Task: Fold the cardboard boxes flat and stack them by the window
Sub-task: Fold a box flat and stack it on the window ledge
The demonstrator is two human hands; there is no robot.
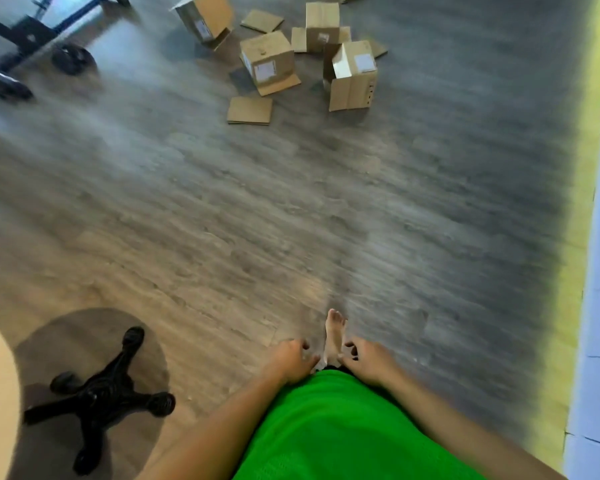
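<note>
Both hands hang low in front of a bright green shirt (329, 427), each holding nothing: the left hand (291, 360) and the right hand (368, 358) have their fingers loosely curled inward. A bare foot (334, 336) shows on the grey-brown wood-plank floor (291, 209) between them. Well beyond the foot, the brown cardboard boxes (267, 60) stand unfolded in a scattered group, with a flat brown cardboard piece (250, 110) on their near side

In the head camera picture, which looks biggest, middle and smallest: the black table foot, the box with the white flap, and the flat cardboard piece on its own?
As they look here:
1. Black table foot, though it is much nearer the camera.
2. Box with the white flap.
3. Flat cardboard piece.
</note>
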